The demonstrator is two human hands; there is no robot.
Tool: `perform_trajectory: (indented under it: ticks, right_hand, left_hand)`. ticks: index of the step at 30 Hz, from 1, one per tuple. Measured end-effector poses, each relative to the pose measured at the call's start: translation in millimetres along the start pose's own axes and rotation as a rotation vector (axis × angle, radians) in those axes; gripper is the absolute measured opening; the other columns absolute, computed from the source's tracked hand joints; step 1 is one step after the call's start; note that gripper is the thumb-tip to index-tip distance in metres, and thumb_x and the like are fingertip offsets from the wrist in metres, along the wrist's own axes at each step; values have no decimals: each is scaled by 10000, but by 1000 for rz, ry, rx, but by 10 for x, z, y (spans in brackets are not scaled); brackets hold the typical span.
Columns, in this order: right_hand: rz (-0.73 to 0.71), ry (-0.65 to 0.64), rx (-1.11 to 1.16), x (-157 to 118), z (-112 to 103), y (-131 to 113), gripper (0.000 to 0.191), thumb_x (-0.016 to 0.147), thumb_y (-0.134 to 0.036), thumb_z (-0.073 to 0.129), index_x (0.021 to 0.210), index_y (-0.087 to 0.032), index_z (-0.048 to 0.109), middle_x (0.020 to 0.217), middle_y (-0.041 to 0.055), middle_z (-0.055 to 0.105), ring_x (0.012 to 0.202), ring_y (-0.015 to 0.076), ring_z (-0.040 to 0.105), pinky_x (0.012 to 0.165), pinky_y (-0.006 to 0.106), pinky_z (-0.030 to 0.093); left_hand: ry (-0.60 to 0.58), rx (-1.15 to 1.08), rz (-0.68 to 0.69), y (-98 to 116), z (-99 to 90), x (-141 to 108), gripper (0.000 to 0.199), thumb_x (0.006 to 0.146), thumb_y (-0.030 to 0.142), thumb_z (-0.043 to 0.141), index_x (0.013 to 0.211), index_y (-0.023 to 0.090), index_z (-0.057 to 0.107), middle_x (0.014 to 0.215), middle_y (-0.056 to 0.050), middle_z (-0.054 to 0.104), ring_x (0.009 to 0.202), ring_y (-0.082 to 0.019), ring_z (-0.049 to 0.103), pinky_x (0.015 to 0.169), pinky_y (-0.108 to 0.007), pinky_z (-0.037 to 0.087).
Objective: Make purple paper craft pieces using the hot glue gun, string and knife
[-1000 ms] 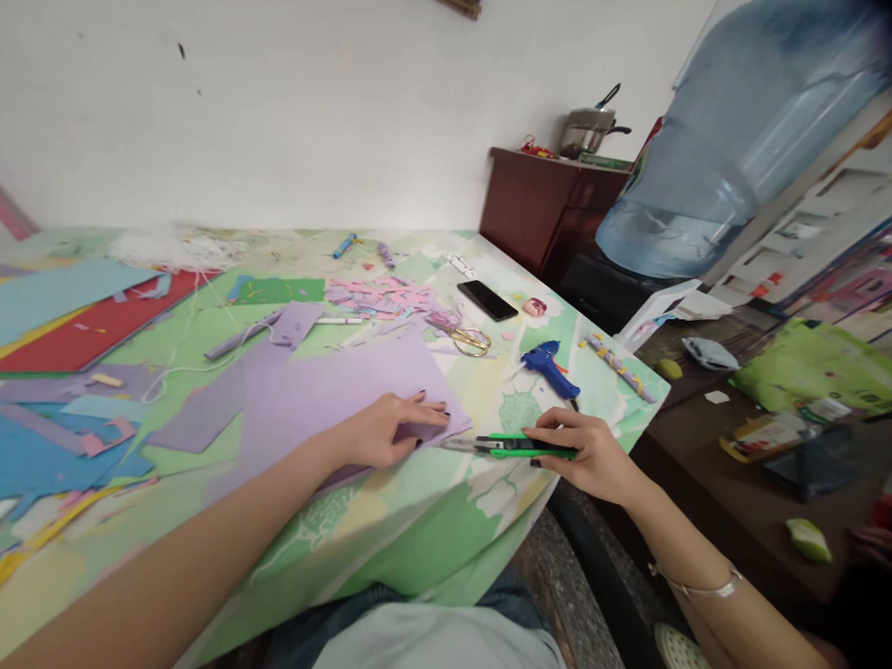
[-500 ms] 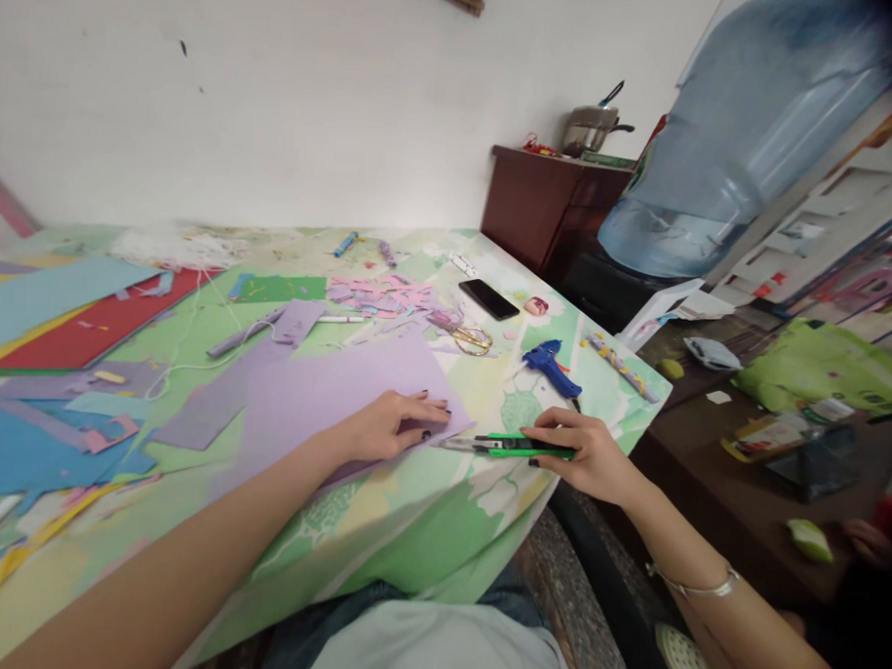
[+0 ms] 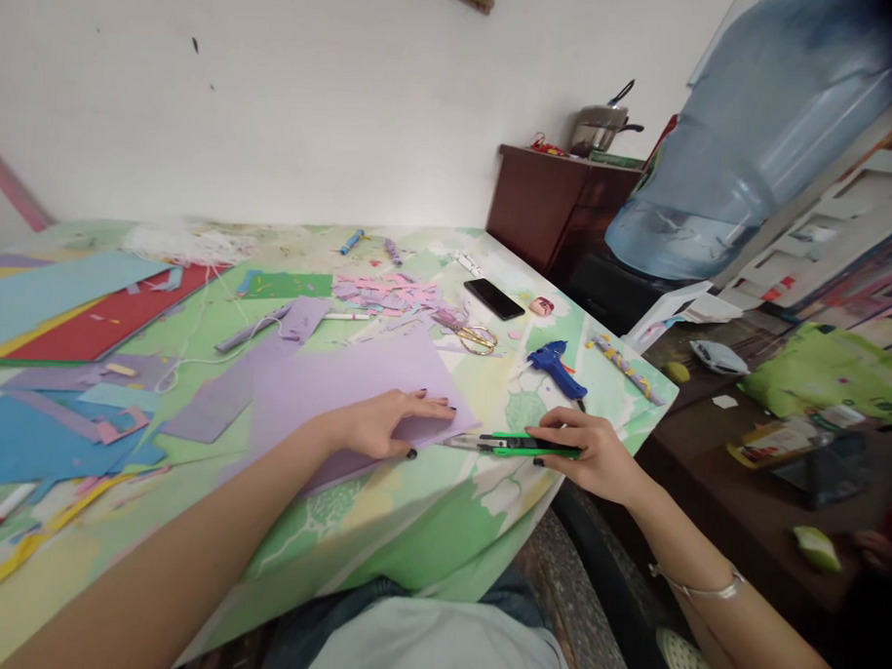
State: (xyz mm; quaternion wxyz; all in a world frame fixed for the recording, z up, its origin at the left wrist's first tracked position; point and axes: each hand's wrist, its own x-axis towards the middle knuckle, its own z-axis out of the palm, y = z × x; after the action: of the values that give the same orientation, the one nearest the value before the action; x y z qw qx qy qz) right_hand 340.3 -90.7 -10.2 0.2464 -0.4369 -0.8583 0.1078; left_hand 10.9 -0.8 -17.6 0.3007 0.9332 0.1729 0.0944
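Note:
A purple sheet [image 3: 342, 375] lies on the patterned tablecloth in front of me. My left hand [image 3: 388, 425] rests on its right part, thumb spread from the fingers. In my right hand [image 3: 584, 452] is a green utility knife [image 3: 511, 443], gripped between thumb and fingers near the table's front edge. Its blade is out and points left, the tip at the sheet's right corner. Beyond the knife lie a blue glue gun [image 3: 558, 370] and gold-handled scissors [image 3: 477, 339].
A black phone [image 3: 495, 298] and paper scraps [image 3: 389, 293] lie farther back. Coloured sheets [image 3: 73, 312] cover the left side. A decorated stick [image 3: 625, 368] lies at the right edge, near a large water bottle [image 3: 745, 150].
My left thumb has moved slightly left, away from the knife tip, and the fingers remain on the sheet. The whole view has shifted a little. The knife is still in my right hand.

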Motion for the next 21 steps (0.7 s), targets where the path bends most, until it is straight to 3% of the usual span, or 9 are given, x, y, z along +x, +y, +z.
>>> perform_trajectory:
  ticks: [6, 13, 21]
  right_hand:
    - [5, 3, 6, 9, 16, -7, 288, 780, -228, 634, 1060, -185, 688, 932, 97, 652, 792, 186, 634, 688, 291, 516]
    - [-3, -4, 23, 21, 6, -8, 284, 779, -234, 635, 1053, -182, 692, 917, 95, 652, 785, 184, 636, 687, 287, 515]
    - [2, 7, 48, 37, 40, -14, 287, 774, -258, 648, 1050, -194, 697, 917, 95, 657, 781, 188, 639, 682, 289, 518]
  left_hand:
    - [-60, 49, -72, 22, -81, -48, 698, 750, 198, 611, 1384, 321, 345, 1472, -51, 325, 1387, -326, 153, 1075, -624, 10]
    - [-171, 97, -141, 88, -134, -33, 754, 747, 204, 598, 1414, 322, 265, 1512, -34, 230, 1409, -272, 76, 1093, -579, -13]
    - [-163, 95, -153, 77, -124, -30, 766, 731, 196, 601, 1410, 328, 273, 1513, -15, 230, 1410, -261, 78, 1100, -570, -10]
